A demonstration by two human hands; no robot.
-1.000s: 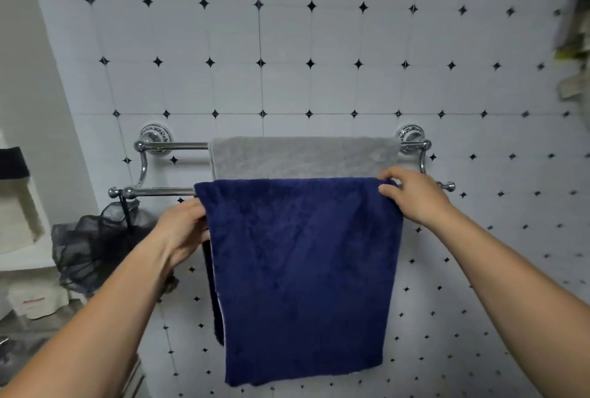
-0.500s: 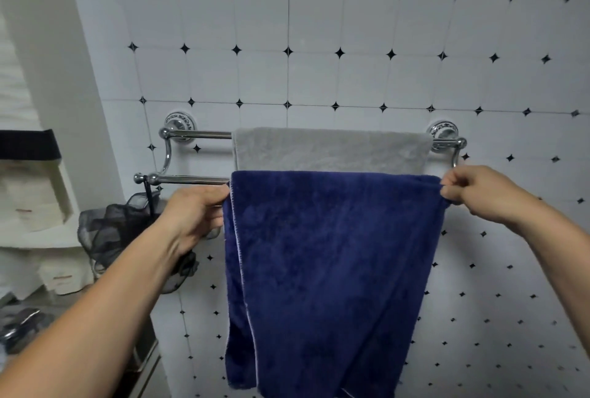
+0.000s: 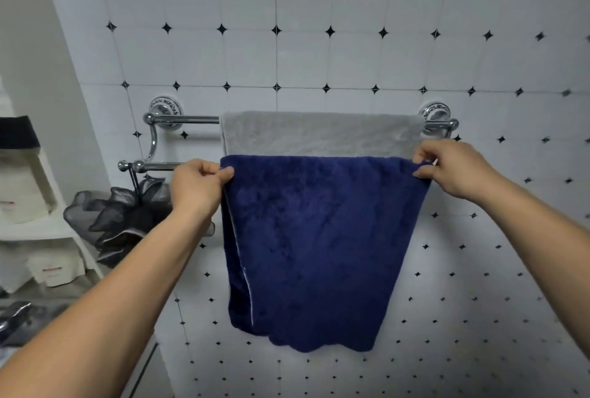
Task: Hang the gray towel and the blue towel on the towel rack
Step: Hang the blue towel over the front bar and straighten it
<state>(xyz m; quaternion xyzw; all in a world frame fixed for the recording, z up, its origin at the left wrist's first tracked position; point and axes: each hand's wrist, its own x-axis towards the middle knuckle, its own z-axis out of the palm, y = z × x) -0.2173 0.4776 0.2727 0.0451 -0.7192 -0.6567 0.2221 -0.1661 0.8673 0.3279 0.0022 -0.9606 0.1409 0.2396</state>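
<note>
Both hands pinching plush navy-blue towel (image 3: 319,238) along lower chrome rack bar (image 3: 153,166): left hand (image 3: 194,187) at nine o'clock corner, right hand (image 3: 453,168) at three; fold axis horizontal.

Towel rack (image 3: 178,119) on wall, 2 bars: upper at back, lower in front. One towel (image 3: 319,134) over upper bar; second towel (image 3: 319,238) over lower bar, in front of the first. Left hand (image 3: 194,187) pinches its top left corner, right hand (image 3: 456,168) its top right corner. Mesh sponge (image 3: 118,215) hangs off lower bar's left end. Shelf (image 3: 32,228) further left.
</note>
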